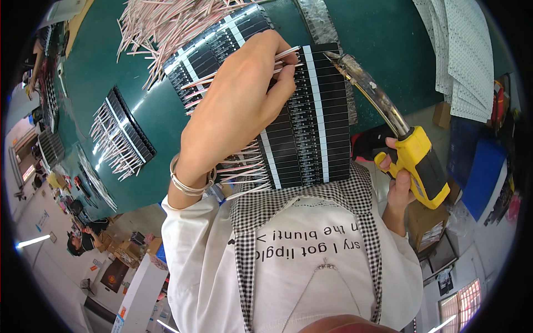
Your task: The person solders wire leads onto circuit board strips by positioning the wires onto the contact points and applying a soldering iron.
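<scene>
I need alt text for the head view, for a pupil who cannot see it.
A person's left hand pinches pale wires over a white-striped black panel, while the right hand holds a yellow and black soldering gun, its tip near the panel's edge. More wires lie heaped on the green table.

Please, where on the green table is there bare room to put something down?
The green table is bare between the metal strip and white sheets, and between the small wired stack and the left hand. It is crowded at the wire pile and beneath that hand, where black panels lie.
</scene>
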Motion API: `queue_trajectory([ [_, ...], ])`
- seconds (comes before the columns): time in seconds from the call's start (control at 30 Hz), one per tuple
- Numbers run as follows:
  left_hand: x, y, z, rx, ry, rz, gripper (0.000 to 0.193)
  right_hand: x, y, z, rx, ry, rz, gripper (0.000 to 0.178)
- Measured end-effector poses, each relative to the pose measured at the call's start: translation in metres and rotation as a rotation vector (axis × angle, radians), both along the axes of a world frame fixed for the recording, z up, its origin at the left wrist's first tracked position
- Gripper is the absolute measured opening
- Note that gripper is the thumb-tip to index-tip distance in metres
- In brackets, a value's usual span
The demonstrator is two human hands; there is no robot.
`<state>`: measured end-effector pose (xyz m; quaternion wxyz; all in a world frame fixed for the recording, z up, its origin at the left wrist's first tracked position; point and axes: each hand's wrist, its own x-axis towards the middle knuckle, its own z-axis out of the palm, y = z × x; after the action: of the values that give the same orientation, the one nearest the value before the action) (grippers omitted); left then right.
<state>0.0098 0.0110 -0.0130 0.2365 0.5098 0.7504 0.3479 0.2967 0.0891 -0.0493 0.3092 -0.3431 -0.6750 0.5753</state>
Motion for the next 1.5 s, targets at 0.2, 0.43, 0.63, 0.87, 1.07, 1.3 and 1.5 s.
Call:
queue_trajectory([
  [0.2, 0.000, 0.005, 0.001, -0.089, 0.083, -0.006, 0.015, -0.002, 0.004, 0.000, -0.036, 0.075, -0.002, 0.047],
  [0.43, 0.000, 0.006, -0.003, -0.039, 0.117, 0.026, 0.017, 0.007, 0.010, -0.001, 0.147, -0.060, 0.061, 0.042],
  [0.63, 0.001, 0.007, -0.005, -0.036, 0.073, 0.047, 0.019, 0.008, 0.010, -0.005, 0.157, -0.072, 0.066, 0.046],
  [0.87, 0.000, 0.006, -0.004, -0.023, 0.096, 0.038, 0.018, 0.004, 0.012, -0.002, 0.157, -0.133, 0.083, 0.037],
  [1.07, -0.001, 0.006, -0.004, -0.032, 0.093, 0.037, 0.018, 0.006, 0.014, 0.003, 0.139, -0.164, 0.113, 0.040],
  [1.3, -0.001, 0.007, -0.003, -0.047, 0.097, 0.037, 0.018, 0.006, 0.009, 0.001, 0.152, -0.124, 0.014, 0.038],
  [1.5, -0.001, 0.006, -0.003, -0.031, 0.090, 0.035, 0.018, 0.007, 0.016, 0.001, 0.267, -0.158, 0.081, 0.032],
])
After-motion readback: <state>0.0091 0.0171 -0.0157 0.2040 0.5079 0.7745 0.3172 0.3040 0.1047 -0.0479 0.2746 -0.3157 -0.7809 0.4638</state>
